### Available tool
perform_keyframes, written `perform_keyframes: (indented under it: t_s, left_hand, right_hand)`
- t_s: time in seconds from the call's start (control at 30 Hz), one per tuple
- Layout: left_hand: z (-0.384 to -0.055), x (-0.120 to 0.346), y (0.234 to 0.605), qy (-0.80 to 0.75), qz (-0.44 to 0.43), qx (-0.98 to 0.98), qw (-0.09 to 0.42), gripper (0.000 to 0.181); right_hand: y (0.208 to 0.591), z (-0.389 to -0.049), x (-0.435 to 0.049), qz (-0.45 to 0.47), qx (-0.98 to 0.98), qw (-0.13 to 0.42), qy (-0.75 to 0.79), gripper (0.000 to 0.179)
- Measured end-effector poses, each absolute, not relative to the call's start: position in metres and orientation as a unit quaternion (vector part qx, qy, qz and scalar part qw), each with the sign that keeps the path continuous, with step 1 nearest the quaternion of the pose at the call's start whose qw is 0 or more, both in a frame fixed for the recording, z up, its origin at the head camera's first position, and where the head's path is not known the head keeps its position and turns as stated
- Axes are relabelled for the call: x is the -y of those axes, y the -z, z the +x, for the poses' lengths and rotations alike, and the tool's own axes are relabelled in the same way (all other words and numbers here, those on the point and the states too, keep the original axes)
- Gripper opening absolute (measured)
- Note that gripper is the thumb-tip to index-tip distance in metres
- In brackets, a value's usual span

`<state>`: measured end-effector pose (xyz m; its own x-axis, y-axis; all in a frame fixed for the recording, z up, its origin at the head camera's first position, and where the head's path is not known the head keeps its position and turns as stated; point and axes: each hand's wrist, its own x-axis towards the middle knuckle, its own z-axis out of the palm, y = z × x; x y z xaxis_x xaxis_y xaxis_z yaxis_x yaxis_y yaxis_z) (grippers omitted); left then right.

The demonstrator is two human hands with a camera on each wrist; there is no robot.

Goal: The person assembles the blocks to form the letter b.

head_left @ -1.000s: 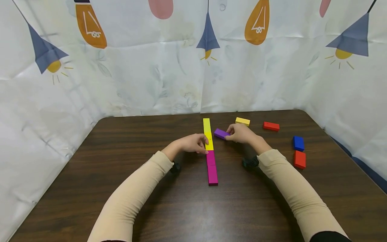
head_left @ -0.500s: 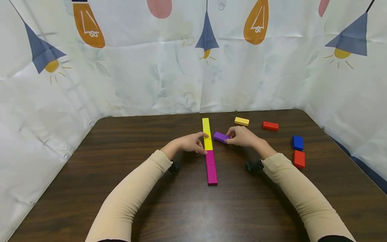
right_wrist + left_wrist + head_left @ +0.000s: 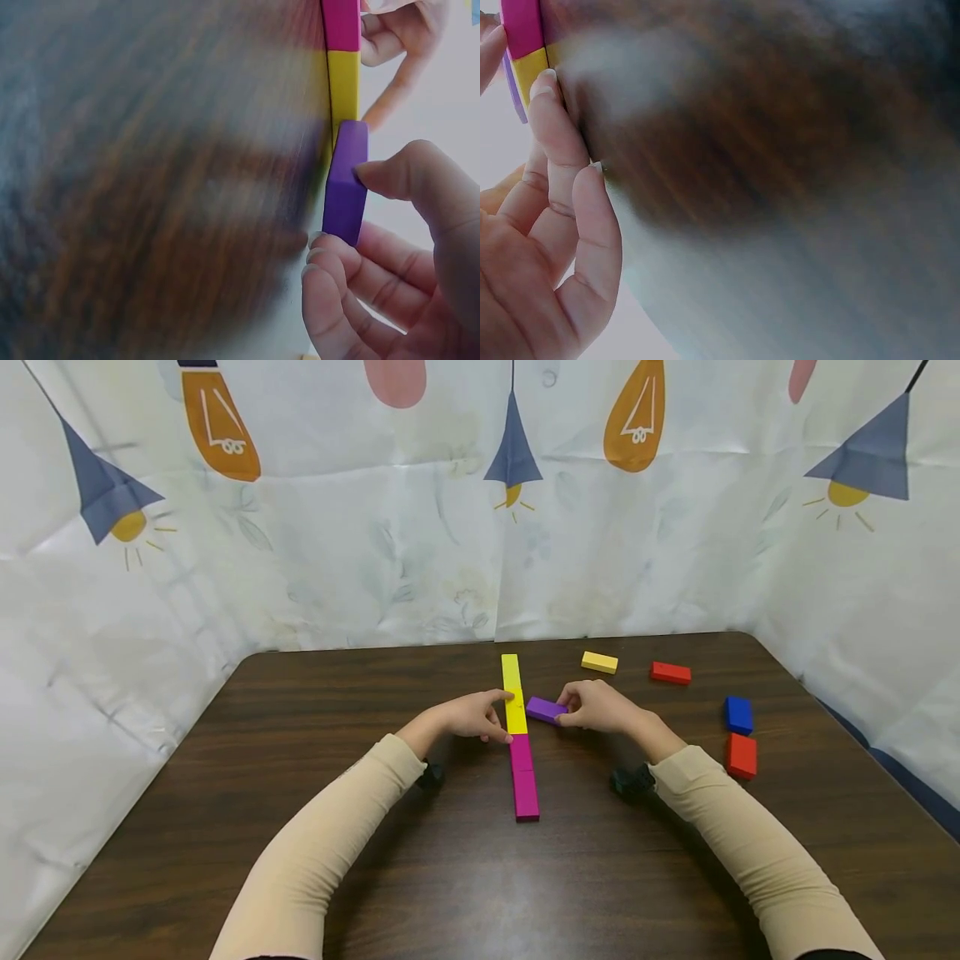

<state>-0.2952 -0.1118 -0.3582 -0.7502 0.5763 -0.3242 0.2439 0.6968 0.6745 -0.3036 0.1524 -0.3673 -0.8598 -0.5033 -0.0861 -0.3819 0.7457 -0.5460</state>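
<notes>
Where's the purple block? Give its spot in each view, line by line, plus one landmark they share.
Head: the purple block is just right of and below centre, between the yellow block and the right hand.
Left wrist: the purple block shows as a thin strip, upper left, beside the yellow.
Right wrist: the purple block is right of centre, pinched by the right hand.
Shared landmark: where the yellow block meets the magenta block.

2 arms (image 3: 324,843) reach forward; left hand (image 3: 468,716) extends its index finger (image 3: 497,696); right hand (image 3: 597,705) pinches, probably thumb (image 3: 411,172) against fingers (image 3: 572,688).
</notes>
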Motion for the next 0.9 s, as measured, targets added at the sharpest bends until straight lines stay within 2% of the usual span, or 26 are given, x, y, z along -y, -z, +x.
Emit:
perform_keyframes:
  t_s: [0.9]
  left_hand:
    - [-0.2909, 0.1063, 0.3559, -0.282, 0.221, -0.901, 0.245, 0.082]
  right_hand:
    - [0.3697, -0.3069, -0.1556, -0.260, -0.920, 0.123, 0.267, 0.027]
